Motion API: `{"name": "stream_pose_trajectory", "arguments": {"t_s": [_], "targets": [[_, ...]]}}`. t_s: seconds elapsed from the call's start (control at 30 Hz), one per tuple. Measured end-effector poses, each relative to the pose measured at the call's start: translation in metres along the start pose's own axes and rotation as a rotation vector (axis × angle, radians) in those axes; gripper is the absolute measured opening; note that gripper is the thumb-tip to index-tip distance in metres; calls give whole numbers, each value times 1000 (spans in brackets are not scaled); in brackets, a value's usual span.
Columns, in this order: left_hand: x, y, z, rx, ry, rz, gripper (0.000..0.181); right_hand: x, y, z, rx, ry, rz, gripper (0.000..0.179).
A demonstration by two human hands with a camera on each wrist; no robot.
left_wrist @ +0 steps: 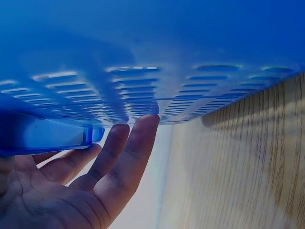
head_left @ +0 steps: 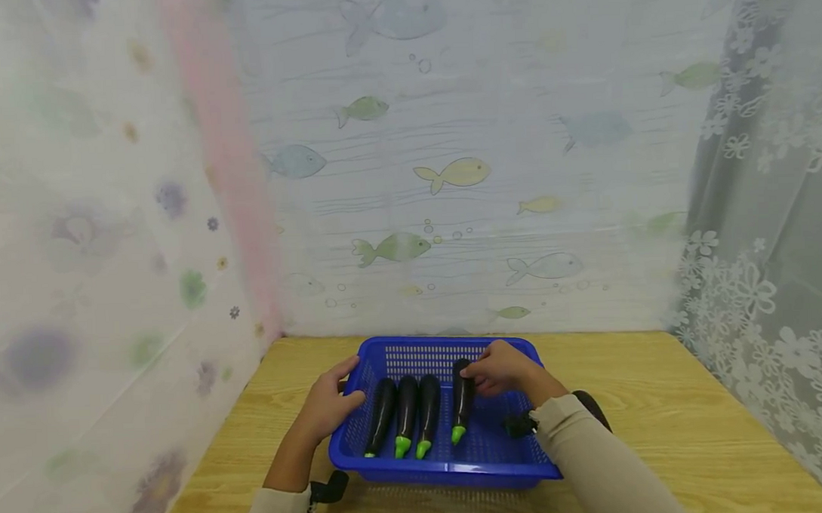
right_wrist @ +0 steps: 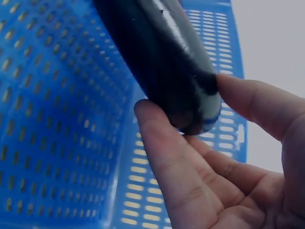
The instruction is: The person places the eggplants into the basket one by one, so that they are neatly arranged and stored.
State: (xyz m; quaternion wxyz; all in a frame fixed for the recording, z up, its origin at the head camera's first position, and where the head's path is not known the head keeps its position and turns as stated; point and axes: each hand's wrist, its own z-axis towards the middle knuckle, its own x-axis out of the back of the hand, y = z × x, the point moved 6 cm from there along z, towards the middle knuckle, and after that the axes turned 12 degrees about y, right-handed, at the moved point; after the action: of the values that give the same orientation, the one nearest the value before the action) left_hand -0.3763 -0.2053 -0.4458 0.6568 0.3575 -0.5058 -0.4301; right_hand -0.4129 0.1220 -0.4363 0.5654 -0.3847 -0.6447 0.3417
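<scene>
A blue plastic basket (head_left: 487, 476) with slotted walls sits on the table. My left hand (head_left: 326, 403) holds its left rim, thumb over the edge; in the left wrist view the fingers (left_wrist: 138, 148) touch the outer slotted wall from below the rim. My right hand (head_left: 502, 370) pinches the blunt far end of a dark eggplant (head_left: 463, 398) between thumb and fingers, as the right wrist view shows. That eggplant's green stem end points towards me. Left of it in the basket, three more eggplants (head_left: 406, 411) lie side by side, stems also towards me.
A wooden table (head_left: 668, 421) extends around the basket. Behind my right sleeve (head_left: 587, 446) a dark rounded thing (head_left: 593, 410) shows, mostly hidden. Fish-patterned sheeting (head_left: 450, 210) hangs at the back, with flowered sheeting (head_left: 93, 298) on the left and a lacy curtain (head_left: 779, 274) on the right.
</scene>
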Motion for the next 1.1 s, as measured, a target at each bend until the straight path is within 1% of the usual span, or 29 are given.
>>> {"name": "stream_pose_trajectory", "arguments": {"t_s": [0.1, 0.33, 0.43, 0.57, 0.7, 0.83, 0.93, 1.1], "targets": [[0, -2, 1, -1, -1, 4, 76, -6, 0, 3, -7, -5, -4, 40], [0, -1, 2, 6, -4, 31, 77, -14, 1, 5, -26, -33, 3, 42], [0, -1, 2, 10, -2, 38, 76, -18, 1, 4, -15, -53, -30, 39], [-1, -3, 1, 11, 1, 46, 77, -21, 3, 2, -23, -65, -68, 35], [-1, -4, 2, 16, 4, 45, 76, -23, 6, 3, -45, -65, -50, 34], [-1, -5, 2, 20, 7, 43, 76, -25, 7, 6, -37, -77, -41, 36], [0, -5, 2, 26, 5, 38, 76, -27, 8, 7, -21, -85, -58, 35], [-1, -5, 2, 57, 0, 9, 78, -29, 8, 7, -8, -103, -85, 32]]}}
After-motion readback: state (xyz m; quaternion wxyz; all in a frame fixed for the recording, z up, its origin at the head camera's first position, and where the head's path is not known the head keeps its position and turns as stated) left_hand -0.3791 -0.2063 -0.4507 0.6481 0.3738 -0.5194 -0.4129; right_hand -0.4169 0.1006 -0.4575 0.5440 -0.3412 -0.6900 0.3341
